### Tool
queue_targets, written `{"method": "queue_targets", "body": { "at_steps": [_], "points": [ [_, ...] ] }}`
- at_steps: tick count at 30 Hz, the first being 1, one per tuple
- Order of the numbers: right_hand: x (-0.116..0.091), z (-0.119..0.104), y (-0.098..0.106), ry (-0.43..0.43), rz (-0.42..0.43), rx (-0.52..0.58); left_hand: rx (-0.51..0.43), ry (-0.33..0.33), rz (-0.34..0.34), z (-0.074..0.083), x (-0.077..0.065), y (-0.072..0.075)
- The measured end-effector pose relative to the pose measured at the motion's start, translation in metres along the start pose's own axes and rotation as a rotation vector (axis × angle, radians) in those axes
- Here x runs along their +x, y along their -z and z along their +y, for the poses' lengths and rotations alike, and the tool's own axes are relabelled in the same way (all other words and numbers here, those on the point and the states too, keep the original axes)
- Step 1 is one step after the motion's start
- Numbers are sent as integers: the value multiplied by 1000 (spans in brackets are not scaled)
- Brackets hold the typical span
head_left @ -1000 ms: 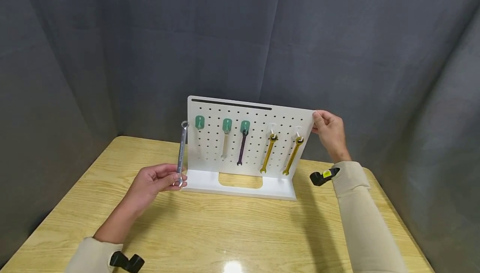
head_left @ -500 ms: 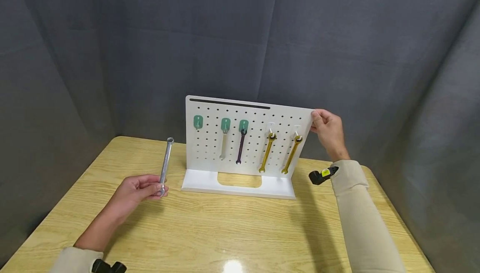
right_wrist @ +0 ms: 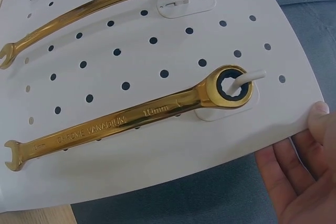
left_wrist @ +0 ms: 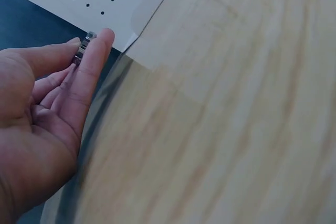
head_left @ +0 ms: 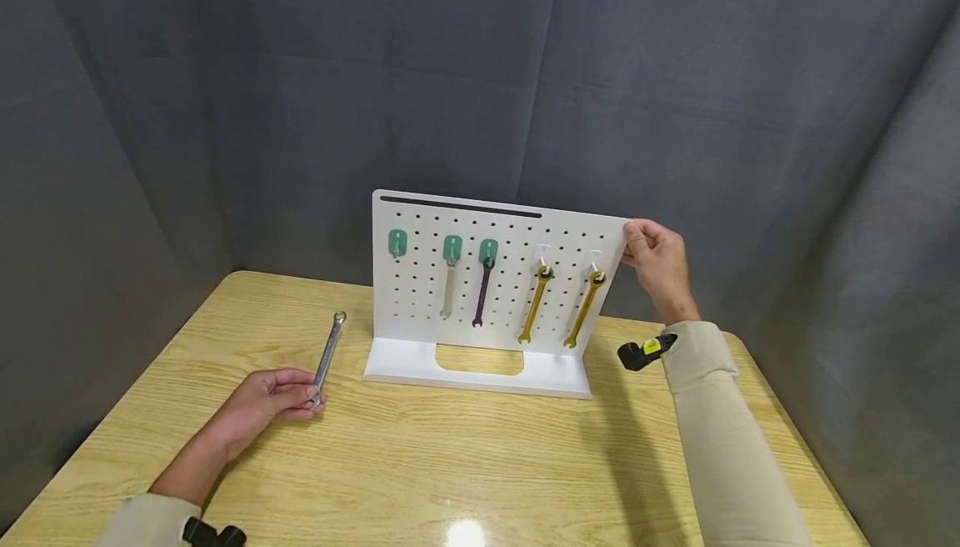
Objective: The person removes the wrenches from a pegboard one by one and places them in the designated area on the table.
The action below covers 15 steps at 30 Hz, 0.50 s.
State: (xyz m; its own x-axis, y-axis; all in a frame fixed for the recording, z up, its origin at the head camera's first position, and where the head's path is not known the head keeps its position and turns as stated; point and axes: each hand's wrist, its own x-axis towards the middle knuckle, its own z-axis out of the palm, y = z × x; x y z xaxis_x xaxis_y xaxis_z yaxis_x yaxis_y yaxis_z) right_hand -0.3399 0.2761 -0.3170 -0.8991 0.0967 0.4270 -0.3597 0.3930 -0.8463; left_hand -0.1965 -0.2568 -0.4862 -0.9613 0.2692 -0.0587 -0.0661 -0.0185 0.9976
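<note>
My left hand (head_left: 273, 401) pinches a silver combination wrench (head_left: 328, 355) by its lower end, left of the white pegboard (head_left: 420, 297) and low over the table. In the left wrist view thumb and fingers close on the wrench end (left_wrist: 84, 48); the rest of it is hidden. My right hand (head_left: 660, 268) grips the board's upper right corner between thumb and fingers. Two gold wrenches (head_left: 536, 305) (right_wrist: 126, 116) hang from white hooks. A purple wrench (head_left: 483, 293) and a pale silver wrench (head_left: 448, 288) hang from green hooks. The leftmost green hook (head_left: 397, 243) bears nothing.
The board stands on a white base (head_left: 405, 363) with a cut-out, toward the back of the wooden table (head_left: 450, 464). Grey curtains (head_left: 450, 72) enclose the back and sides.
My left hand has carried the silver wrench left, away from the board's left edge, and lowered it toward the table. The right hand stays on the board's corner.
</note>
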Motion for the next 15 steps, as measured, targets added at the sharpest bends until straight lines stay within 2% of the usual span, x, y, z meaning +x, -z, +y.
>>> {"method": "queue_targets", "body": {
  "at_steps": [7,15],
  "points": [
    [-3,1,0,-7,5,2,18,37,-45,-4,2,-3],
    [-3,0,0,14,-17,-12,37,83,-44,-3,6,-7]
  ]
}}
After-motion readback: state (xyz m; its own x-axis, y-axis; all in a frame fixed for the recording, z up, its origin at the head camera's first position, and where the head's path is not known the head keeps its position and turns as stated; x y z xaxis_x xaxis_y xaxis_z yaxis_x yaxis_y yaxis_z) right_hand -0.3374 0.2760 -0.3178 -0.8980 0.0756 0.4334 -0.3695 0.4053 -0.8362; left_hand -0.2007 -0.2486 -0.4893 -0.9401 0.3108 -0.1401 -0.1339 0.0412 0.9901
